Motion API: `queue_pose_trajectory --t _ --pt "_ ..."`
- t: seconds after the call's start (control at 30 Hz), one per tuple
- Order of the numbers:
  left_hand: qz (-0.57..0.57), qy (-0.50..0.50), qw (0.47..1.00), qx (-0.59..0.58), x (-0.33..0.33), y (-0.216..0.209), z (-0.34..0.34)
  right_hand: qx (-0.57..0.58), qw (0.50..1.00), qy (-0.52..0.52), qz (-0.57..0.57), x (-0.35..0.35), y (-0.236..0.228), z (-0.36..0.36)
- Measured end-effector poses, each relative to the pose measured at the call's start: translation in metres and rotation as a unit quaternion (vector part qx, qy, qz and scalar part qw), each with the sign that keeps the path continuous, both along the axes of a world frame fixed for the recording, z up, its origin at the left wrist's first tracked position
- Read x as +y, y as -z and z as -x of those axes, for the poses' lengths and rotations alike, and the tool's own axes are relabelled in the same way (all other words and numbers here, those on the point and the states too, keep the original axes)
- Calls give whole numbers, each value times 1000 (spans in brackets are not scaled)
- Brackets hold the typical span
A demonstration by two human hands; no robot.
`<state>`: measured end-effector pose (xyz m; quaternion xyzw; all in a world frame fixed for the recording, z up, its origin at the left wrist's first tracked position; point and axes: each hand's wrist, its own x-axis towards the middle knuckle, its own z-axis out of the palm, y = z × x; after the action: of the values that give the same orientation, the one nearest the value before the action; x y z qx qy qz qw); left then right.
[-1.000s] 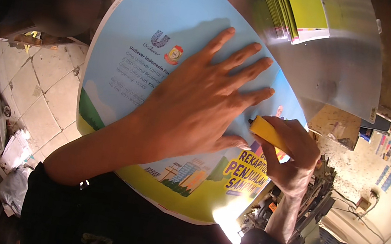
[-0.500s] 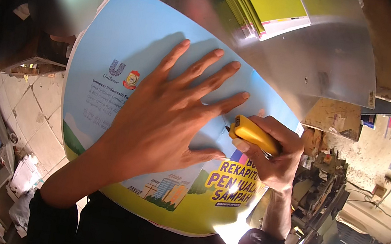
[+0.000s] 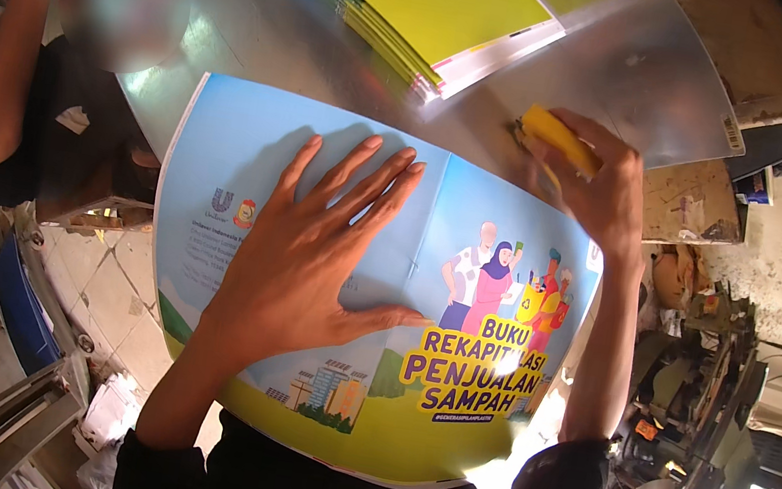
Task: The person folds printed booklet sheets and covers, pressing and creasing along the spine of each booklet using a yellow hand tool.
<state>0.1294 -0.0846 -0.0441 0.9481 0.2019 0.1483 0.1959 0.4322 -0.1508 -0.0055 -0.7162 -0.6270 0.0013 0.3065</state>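
Note:
A booklet (image 3: 395,215) lies spread flat with its cover upward, its fold running down the middle. The cover is blue at the top and green at the bottom, with drawn people on the right half. My left hand (image 3: 309,253) rests on the left half, fingers apart, the thumb reaching across the fold. Beyond the booklet's far right edge, my right hand (image 3: 603,180) is raised above the metal table and wrapped round a small yellow stapler (image 3: 556,140). Part of the stapler is hidden by my fingers.
A stack of matching booklets (image 3: 424,22) stands at the far side of the metal table (image 3: 627,88). Another person's arm (image 3: 7,76) shows at the far left. Machinery (image 3: 694,381) stands to the right, and tiled floor (image 3: 108,278) shows at the lower left.
My right hand has lifted the stapler off the booklet's fold and carried it away to the far right. My left hand stays on the booklet. More of the booklet stack and another person's arm show.

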Motion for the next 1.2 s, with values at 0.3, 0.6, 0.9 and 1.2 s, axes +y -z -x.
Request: queue_pose_trajectory --t 0.3,0.6,0.9,1.2 --pt "5 -66 998 7 -30 -2 0 130 984 -42 114 -55 -11 134" --pt "-6 -68 998 -14 -29 2 -4 82 988 -17 132 -62 -6 136" --pt "-13 -81 997 -15 -35 5 0 116 982 29 144 -66 14 147" --pt "-25 -84 996 -4 -34 0 1 -46 989 -143 -1 -67 25 129"
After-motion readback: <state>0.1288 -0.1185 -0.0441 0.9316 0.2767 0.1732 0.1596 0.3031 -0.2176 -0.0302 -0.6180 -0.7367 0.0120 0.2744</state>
